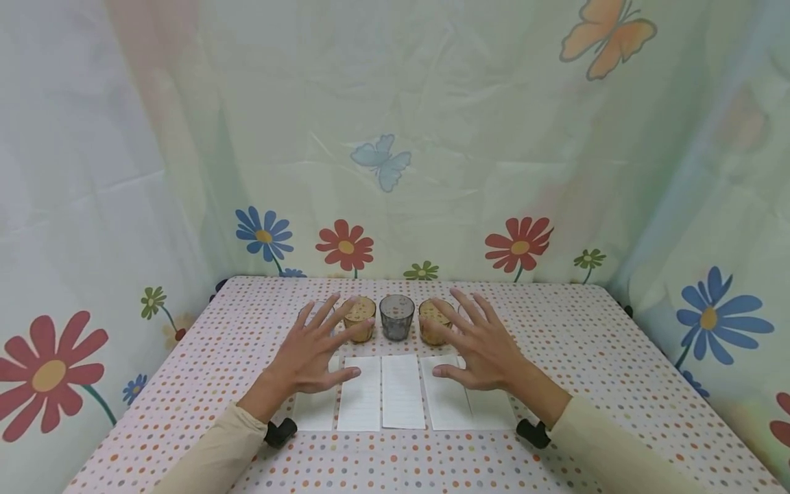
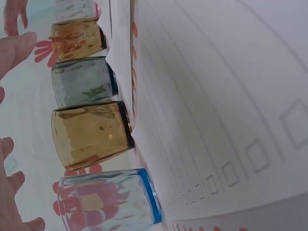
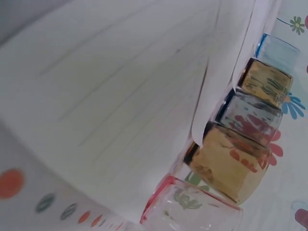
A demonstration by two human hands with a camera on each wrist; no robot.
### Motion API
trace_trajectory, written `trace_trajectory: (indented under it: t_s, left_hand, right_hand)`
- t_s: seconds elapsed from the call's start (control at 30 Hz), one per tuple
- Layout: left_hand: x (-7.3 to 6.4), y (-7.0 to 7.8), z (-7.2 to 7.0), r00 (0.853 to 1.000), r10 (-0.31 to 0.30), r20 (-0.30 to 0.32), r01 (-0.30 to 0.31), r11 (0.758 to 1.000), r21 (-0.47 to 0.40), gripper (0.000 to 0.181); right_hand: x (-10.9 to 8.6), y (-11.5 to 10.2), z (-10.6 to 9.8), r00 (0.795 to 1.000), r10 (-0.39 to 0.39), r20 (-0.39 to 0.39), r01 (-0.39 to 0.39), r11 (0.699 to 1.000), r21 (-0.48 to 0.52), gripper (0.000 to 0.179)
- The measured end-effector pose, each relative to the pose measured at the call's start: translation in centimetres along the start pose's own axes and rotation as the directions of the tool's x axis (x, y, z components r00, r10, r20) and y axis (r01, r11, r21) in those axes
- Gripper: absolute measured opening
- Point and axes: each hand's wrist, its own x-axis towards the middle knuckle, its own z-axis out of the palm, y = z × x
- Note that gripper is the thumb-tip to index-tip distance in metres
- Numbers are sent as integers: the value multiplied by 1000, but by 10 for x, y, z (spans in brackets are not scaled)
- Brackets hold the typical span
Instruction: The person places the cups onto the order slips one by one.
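Note:
Over the near side of the table, both bare hands hover with fingers spread, holding nothing. The left hand is above the left lined paper sheets, its fingertips overlapping a clear blue-based glass and an amber glass in the head view. Above the right sheets, the right hand overlaps another amber glass and a clear pink-based glass. A grey glass stands mid-row between the hands. In front of it lies a white paper sheet. The left sheet shows ruled lines and small boxes.
A polka-dot cloth covers the table. Behind and at both sides hangs a curtain printed with flowers and butterflies. The glasses stand in one row behind the row of sheets. A black strap is at the left wrist, another at the right.

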Motion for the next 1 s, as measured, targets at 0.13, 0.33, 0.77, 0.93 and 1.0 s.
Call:
trace_trajectory:
  t_s: [0.13, 0.33, 0.77, 0.93, 1.0]
  left_hand:
    - [3, -5, 1, 999, -38, 6, 38, 998, -40, 84]
    - [6, -15, 1, 993, -117, 6, 117, 984, -134, 88]
    - [2, -34, 9, 973, -232, 0, 224, 940, -257, 94]
    - [1, -42, 9, 963, -271, -11, 253, 911, -326, 97]
    - [0, -44, 9, 958, -288, -5, 266, 891, -369, 98]
  right_hand:
    - [7, -1, 1, 1000, 9, -23, -9, 1000, 7, 87]
    - [18, -3, 4, 1000, 8, -27, -6, 998, 55, 85]
    - [48, -11, 12, 1000, 18, -22, -16, 996, 89, 85]
    - [61, -15, 15, 1000, 16, -9, -15, 994, 109, 85]
    - [65, -17, 16, 1000, 18, -2, -17, 994, 105, 85]
